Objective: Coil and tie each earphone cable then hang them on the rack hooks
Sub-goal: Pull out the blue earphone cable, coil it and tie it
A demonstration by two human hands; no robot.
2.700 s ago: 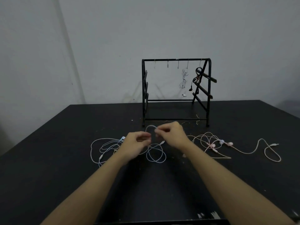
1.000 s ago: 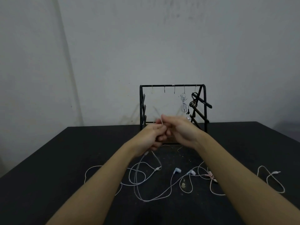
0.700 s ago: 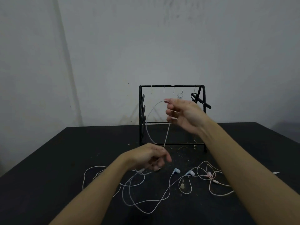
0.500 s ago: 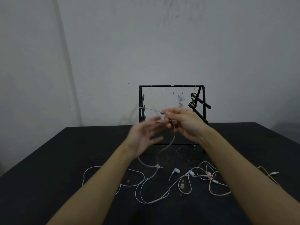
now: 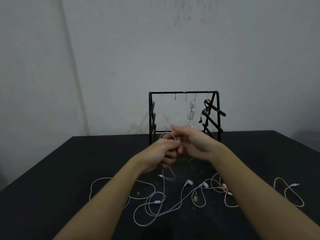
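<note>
Hands meet above the black table [image 5: 52, 170] at the centre of the frame, in front of the black wire rack [image 5: 184, 116]. The left hand [image 5: 158, 155] has its fingers curled round the white earphone cable [image 5: 162, 201], and a loop of that cable arcs up out of its fist. The right hand [image 5: 195, 143] is just beside it, touching it, with thumb and forefinger pinching the top of the same loop; its other fingers are blurred. From under the left hand the cable drops to the table and sprawls in loose loops across the lower centre, its two pale blue earbuds [image 5: 189, 183] lying just right of centre. A pink earphone cable [image 5: 228, 193] tangles beside them and trails to the lower right, partly hidden by the right forearm. On the rack's top bar, two of the hooks at the right carry a coiled white earphone [image 5: 191, 110] and a coiled black earphone [image 5: 205, 110], hanging side by side
</note>
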